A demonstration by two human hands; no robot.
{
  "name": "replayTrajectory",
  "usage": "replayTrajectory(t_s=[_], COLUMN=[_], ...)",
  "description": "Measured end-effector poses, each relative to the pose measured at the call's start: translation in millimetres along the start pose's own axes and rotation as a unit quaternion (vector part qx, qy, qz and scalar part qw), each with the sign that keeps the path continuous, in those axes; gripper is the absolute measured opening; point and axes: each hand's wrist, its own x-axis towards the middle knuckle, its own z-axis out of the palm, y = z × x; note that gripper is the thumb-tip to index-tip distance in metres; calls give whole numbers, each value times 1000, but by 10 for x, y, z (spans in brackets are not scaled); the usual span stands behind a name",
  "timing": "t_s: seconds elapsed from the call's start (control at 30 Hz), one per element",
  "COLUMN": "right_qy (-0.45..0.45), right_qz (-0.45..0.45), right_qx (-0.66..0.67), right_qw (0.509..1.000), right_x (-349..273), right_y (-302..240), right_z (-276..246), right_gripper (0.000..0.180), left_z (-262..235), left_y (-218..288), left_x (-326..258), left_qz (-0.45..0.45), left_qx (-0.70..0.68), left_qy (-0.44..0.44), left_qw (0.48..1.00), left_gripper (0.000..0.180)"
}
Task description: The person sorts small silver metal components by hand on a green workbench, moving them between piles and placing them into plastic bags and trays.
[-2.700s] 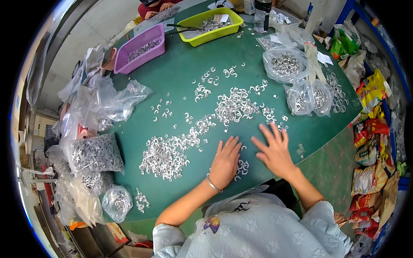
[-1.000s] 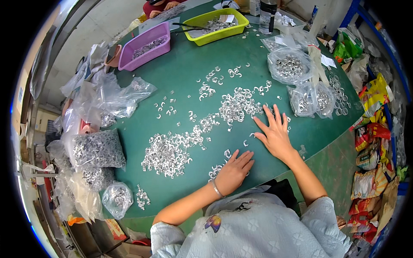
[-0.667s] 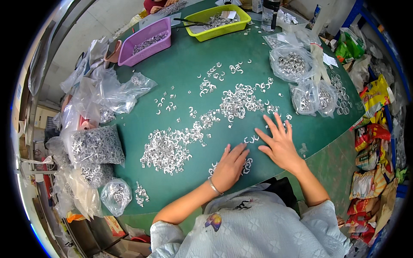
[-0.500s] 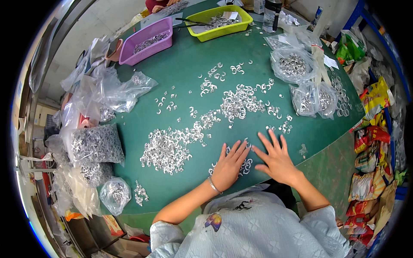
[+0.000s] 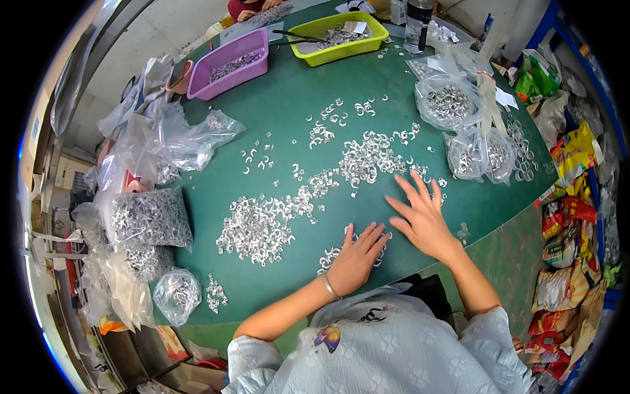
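Observation:
My left hand (image 5: 355,264) lies flat, fingers stretched, over a small heap of metal pieces (image 5: 328,259) near the table's front edge. The hand covers part of that heap. With fingers spread, my right hand (image 5: 425,222) is just to its right and farther forward, holding nothing I can see. Its fingertips come close to a few loose pieces below the large pile of silvery C-shaped metal pieces (image 5: 367,156). Another large pile (image 5: 252,230) lies to the left, joined to the first by a trail of pieces.
A purple basket (image 5: 197,82) and a yellow-green basket (image 5: 315,59) stand at the back. Filled clear bags (image 5: 151,217) line the left edge; bags of rings (image 5: 447,105) and loose rings (image 5: 523,154) lie right. Across the green table (image 5: 262,111), a person's hands (image 5: 259,10) show.
My right hand has moved forward and slightly right, toward the loose pieces. My left hand has shifted a little nearer to me, still over the small heap.

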Motion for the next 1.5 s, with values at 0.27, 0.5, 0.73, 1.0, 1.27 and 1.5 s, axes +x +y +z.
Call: replayTrajectory(t_s=[0.27, 0.5, 0.73, 1.0, 1.27, 1.5], right_qy=[40, -34, -8, 78, -27, -68], right_qz=[5, 13, -17, 7, -12, -35], right_qx=[-33, 91, -38, -32, -10, 64], right_qw=[999, 995, 999, 996, 1000, 995], right_x=[286, 60, 221, 541, 11, -151], right_y=[90, 124, 115, 180, 20, -133], right_z=[347, 159, 287, 340, 210, 127], right_gripper=[44, 39, 40, 41, 47, 64], left_z=[-56, -103, 11, -26, -42, -61], left_y=[-57, -110, -87, -129, -65, -114], left_x=[-29, 19, 207, 232, -23, -164], left_qz=[-35, -81, -76, -87, -45, -138], left_qx=[-80, -87, -41, -47, -53, -86], left_qy=[35, 77, 78, 95, 9, 108], left_qw=[996, 990, 993, 991, 998, 981], left_gripper=[49, 51, 45, 45, 55, 53])
